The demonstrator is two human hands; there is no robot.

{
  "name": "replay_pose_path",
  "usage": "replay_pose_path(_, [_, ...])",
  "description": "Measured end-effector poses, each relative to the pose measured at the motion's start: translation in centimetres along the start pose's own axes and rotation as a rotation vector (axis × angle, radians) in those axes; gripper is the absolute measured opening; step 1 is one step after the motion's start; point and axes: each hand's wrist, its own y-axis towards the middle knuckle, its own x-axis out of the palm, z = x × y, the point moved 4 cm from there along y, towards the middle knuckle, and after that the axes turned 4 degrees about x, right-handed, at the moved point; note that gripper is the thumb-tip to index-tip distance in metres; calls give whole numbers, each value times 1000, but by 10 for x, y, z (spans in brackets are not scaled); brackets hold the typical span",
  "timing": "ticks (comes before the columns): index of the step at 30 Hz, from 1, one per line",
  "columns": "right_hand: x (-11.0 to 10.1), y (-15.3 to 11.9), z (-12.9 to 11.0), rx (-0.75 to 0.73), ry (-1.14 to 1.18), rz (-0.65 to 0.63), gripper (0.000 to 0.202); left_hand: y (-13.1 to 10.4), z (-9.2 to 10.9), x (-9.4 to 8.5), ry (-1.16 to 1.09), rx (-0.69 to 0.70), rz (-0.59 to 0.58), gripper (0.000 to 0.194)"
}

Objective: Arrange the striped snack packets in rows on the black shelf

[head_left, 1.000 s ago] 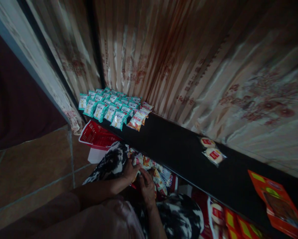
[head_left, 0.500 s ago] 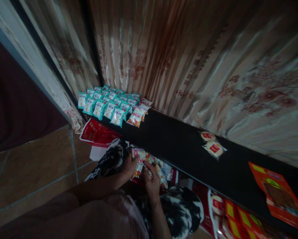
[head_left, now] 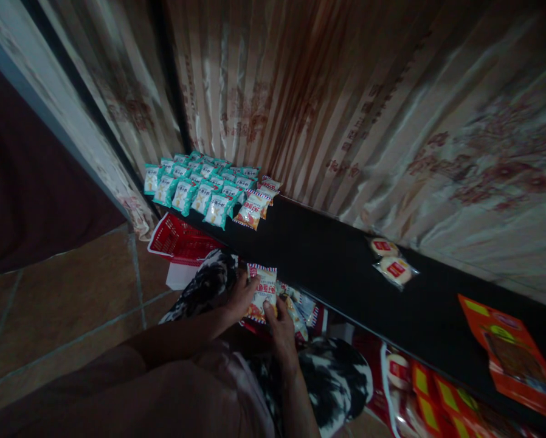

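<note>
Left hand [head_left: 241,298] and right hand [head_left: 283,331] both grip one packet [head_left: 266,281] by its sides; bags [head_left: 297,316] near it, partly hidden, seem similar.

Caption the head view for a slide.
Left hand and right hand hold a white-and-orange plastic snack packet near a long black shelf bearing teal-and-white plastic packets.

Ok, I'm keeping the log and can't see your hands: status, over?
Left hand, right hand: both holding one white-and-orange packet. Thumbs over part of its printed front. More packets close on its right.
</note>
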Motion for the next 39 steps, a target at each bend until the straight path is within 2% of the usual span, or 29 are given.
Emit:
replay_pose_path(3, [-2,3,4,103,89,-21,64,-1,8,5,-70,27,-96,41])
replay_pose_path(8, [-7,5,-4,13,105,70,63,-10,19,12,-79,90,-186,40])
replay_pose_path(14, [-19,6,-11,-42,96,206,61,-18,15,18,-54,127,-251,42])
replay_pose_path(18, [-22,7,-19,-31,108,249,62,-16,13,18,6,133,-221,29])
replay_pose_path(22, [-19,6,-28,-29,199,204,63,-13,15,17,17,136,-205,25])
replay_pose_path(27, [-12,2,-29,76,288,84,69,-9,16,14,70,108,-173,29])
replay_pose_path(33, [-15,4,-26,53,217,79,69,-7,12,13,104,83,-161,37])
replay_pose_path(39, [-13,5,-25,64,274,86,71,-2,9,15,94,121,-177,39])
